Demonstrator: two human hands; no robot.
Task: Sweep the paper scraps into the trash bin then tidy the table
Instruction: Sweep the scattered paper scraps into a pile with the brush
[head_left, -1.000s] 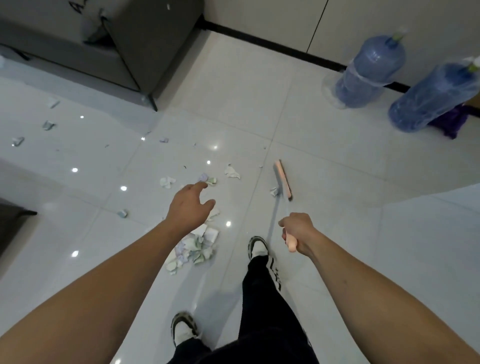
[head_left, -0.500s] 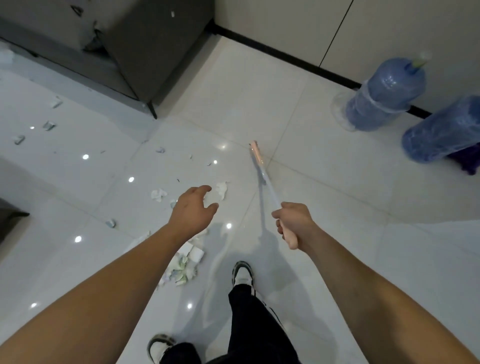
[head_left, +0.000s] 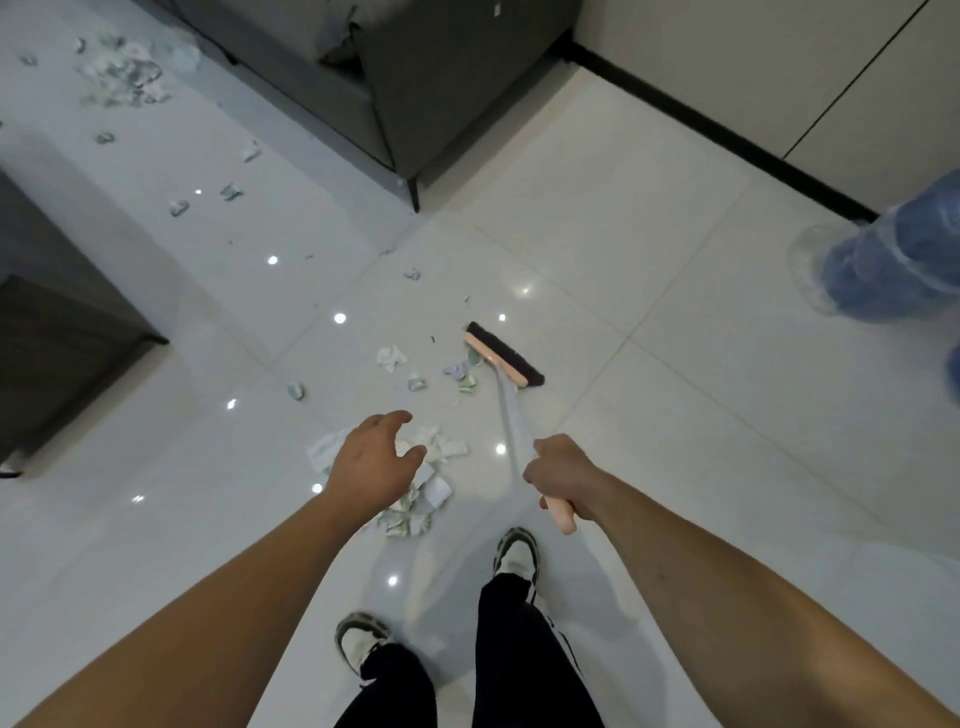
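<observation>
Right hand (head_left: 558, 475) grips the pink-handled broom (head_left: 511, 410); left hand (head_left: 375, 462) hovers with fingers loosely spread over the heaped torn paper scraps (head_left: 423, 493). Open white tiled floor (head_left: 649, 364) lies right of the broom, bounded by the grey cabinet (head_left: 441, 78). Since the earlier frame, the brush head has swung broadside behind scattered scraps.

Glossy tiled floor (head_left: 649, 249) (mirroring lights), crumpled paper scraps (head_left: 436, 452), dark-bristled broom (head_left: 501, 358), translucent plastic bottle (head_left: 893, 265)
</observation>
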